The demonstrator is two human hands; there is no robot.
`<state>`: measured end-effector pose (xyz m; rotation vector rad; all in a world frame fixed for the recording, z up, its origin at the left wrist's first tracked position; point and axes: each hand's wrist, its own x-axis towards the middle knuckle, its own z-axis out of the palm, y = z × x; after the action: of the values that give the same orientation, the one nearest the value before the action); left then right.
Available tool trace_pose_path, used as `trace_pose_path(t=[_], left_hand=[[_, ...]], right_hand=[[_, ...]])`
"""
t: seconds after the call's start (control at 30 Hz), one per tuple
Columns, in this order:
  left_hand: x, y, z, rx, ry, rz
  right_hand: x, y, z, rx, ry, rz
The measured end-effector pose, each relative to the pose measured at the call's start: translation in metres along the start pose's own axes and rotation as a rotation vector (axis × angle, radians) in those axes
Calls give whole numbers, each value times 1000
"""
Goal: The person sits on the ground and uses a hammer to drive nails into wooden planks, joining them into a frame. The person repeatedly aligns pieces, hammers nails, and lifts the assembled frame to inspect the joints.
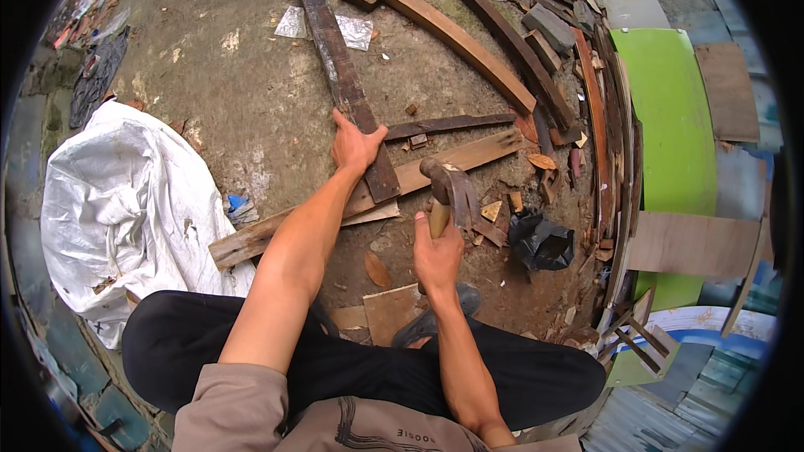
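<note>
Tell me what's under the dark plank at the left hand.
Under the dark plank, near its closer end: a paler board, visible on both sides. The overlapped stretch is hidden.

A dark plank (337, 59) lies slanted beside a tan-handled claw hammer (453, 190).

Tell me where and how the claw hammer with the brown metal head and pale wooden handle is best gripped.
Probably around the pale wooden handle, below the brown metal head, coming from the person's near side. The slim handle points back toward the person, while the bulky curved head sits at its far end. The bare right hand is wrapped around it there.
</note>
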<state>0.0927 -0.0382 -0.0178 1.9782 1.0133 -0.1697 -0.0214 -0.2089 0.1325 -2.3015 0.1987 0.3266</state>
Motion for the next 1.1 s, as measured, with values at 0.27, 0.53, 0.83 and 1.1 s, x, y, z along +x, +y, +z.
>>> trace_pose_path(t=[0.27, 0.53, 0.83, 1.1], left_hand=[[-2, 3, 6, 3, -8, -2], [-4, 3, 1, 6, -27, -25], [3, 1, -2, -1, 11, -6], [-3, 3, 8, 6, -15, -7]], right_hand=[[5, 45, 39, -84, 115, -116], [-5, 11, 10, 214, 245, -215], [4, 13, 15, 30, -41, 100], [17, 63, 38, 56, -1, 225]])
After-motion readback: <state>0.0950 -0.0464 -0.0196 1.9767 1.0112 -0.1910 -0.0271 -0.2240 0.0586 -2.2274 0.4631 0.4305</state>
